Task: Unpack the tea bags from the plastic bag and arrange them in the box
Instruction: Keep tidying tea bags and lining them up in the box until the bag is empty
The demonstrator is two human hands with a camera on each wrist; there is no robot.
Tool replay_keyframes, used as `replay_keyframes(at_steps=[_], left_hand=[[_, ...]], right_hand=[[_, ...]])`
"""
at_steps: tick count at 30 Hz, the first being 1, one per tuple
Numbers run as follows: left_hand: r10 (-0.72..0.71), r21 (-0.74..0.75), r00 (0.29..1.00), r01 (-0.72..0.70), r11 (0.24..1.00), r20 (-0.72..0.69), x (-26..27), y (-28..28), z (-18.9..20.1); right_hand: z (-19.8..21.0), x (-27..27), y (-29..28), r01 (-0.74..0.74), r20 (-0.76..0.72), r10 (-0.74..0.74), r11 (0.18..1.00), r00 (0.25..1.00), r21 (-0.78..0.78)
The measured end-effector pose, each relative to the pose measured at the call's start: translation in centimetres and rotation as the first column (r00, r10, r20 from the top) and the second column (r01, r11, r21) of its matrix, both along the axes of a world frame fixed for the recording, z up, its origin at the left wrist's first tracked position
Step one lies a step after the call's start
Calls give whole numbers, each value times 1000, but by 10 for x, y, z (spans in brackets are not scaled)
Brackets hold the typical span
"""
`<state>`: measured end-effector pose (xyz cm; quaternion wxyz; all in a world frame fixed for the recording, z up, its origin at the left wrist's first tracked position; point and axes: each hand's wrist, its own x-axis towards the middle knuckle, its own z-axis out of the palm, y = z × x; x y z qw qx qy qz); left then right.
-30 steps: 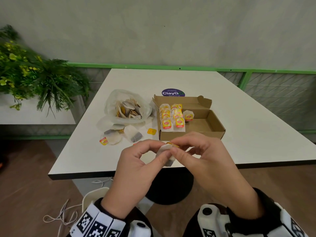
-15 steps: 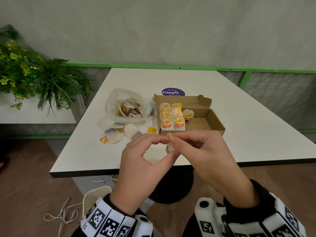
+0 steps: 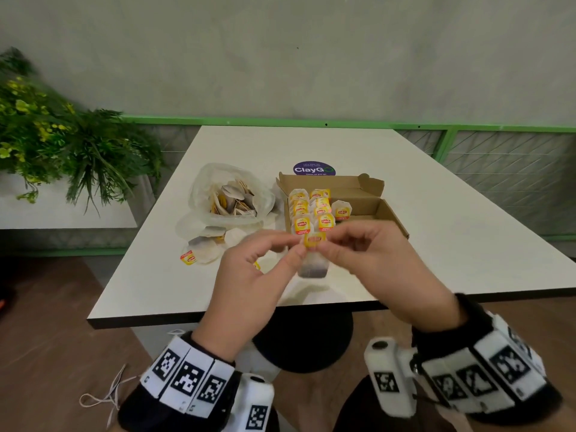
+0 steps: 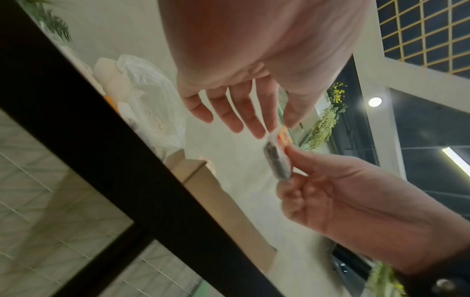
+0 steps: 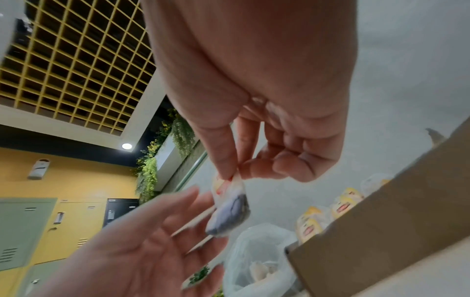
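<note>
One tea bag with a yellow tag hangs between both hands, over the table just in front of the cardboard box. My right hand pinches its top with thumb and forefinger. My left hand pinches the other top corner, its remaining fingers straight. In the left wrist view the left hand meets the tea bag from above. The right wrist view shows the right hand holding the tea bag upright. Several tea bags stand in rows in the box's left part. The plastic bag, left of the box, holds several more.
Loose tea bags and a stray yellow tag lie on the white table in front of the plastic bag. A round sticker sits behind the box. A green plant stands off the table's left side.
Both hands have risen and moved forward from the table's front edge toward the box. The tea bag now hangs upright below the fingertips with its yellow tag facing up.
</note>
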<state>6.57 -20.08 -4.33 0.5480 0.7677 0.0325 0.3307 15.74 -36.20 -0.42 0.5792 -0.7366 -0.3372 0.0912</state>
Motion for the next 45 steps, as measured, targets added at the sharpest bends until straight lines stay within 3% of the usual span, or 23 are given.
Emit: replay_keyframes(at_steps=[2, 4, 6, 10, 13, 16, 22, 30, 34, 36, 38, 41, 45], left_hand=[[119, 151, 993, -118, 982, 3, 7, 19, -9], [283, 375, 958, -278, 884, 45, 12, 42, -21], [398, 501, 915, -379, 778, 73, 14, 60, -33], [516, 451, 857, -457, 767, -10, 17, 71, -43], [546, 400, 835, -480, 781, -66, 19, 72, -44], [554, 383, 832, -504, 774, -26, 17, 72, -46], [562, 452, 827, -509, 732, 22, 18, 70, -51], [596, 473, 801, -507, 721, -50, 20, 70, -51], [626, 539, 765, -468, 700, -149, 21, 70, -49], [624, 574, 768, -448, 686, -147, 21, 68, -47], [613, 636, 780, -411, 653, -126, 20, 65, -46], [610, 759, 782, -315, 569, -132, 21, 62, -44], [614, 811, 775, -259, 524, -150, 24, 61, -45]], right_hand=[[9, 22, 0, 98, -68, -97, 995, 993, 22], [20, 52, 0, 193, -142, -192, 981, 971, -8], [29, 83, -3, 237, -231, -243, 970, 942, -56], [26, 130, -1, 247, -356, -309, 946, 882, -210], [11, 144, 5, 163, -401, -299, 927, 866, -338], [-3, 148, 10, 132, -386, -315, 892, 867, -432], [-8, 157, 23, 281, -319, -430, 863, 845, -421], [-5, 153, 38, 282, -288, -442, 842, 849, -460], [-2, 154, 36, 380, -108, -473, 806, 874, -454], [4, 145, 35, 453, 113, -452, 779, 885, -433], [10, 118, 34, 445, 254, -372, 814, 893, -373], [0, 64, 34, 249, 179, -201, 917, 963, -311], [-36, 9, 39, 40, -5, -45, 926, 999, -375]])
